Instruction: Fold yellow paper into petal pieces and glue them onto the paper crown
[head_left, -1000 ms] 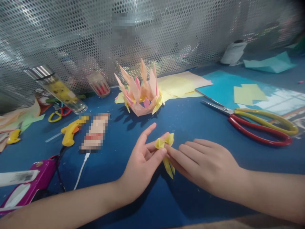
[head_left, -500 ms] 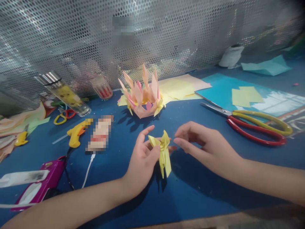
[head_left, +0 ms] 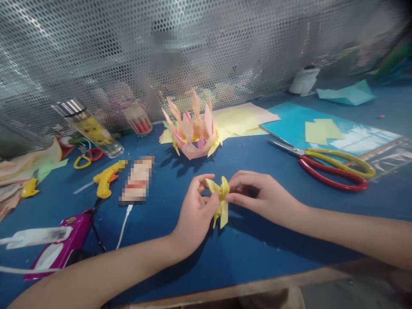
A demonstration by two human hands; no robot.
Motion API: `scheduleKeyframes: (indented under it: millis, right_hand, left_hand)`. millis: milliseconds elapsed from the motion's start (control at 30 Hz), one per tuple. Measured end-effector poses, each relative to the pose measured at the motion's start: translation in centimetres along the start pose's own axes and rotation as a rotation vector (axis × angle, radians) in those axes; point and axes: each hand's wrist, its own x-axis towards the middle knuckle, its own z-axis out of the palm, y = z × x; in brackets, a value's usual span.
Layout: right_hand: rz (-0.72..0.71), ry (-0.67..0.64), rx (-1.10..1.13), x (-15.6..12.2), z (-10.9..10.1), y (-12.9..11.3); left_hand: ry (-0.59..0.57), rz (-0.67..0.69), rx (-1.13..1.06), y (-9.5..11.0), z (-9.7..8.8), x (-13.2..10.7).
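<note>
A folded yellow paper piece [head_left: 222,210], with points at its top and two strips hanging down, is held above the blue table between both hands. My left hand [head_left: 201,212] pinches its middle with the thumb in front, the other fingers partly hidden behind. From the other side, my right hand [head_left: 262,191] has thumb and fingertips closed on the paper's right edge. Just beyond the hands stands a folded paper crown [head_left: 196,148] in pale orange, pink and yellow.
Large scissors [head_left: 334,165] lie to the right by a blue sheet [head_left: 289,118] and yellow paper squares [head_left: 323,131]. On the left are a yellow glue gun [head_left: 104,182], a purple power strip [head_left: 75,238], a glass bottle [head_left: 96,133] and a utility knife [head_left: 30,188]. Perforated metal [head_left: 199,51] closes off the back.
My right hand has moved left and now grips the yellow folded paper, which it was apart from before. My left hand keeps its hold. The view has shifted slightly.
</note>
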Motion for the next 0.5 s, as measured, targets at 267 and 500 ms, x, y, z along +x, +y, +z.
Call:
scheduleKeyframes:
  millis: [267, 500]
  right_hand:
    - [0.095, -0.01, -0.077, 0.4, 0.0, -0.6]
    - [0.119, -0.218, -0.024, 1.1, -1.4, -0.3]
  left_hand:
    - [-0.04, 0.031, -0.01, 0.0, -0.5, 0.4]
    - [-0.107, -0.103, -0.033, 0.9, -1.5, 0.8]
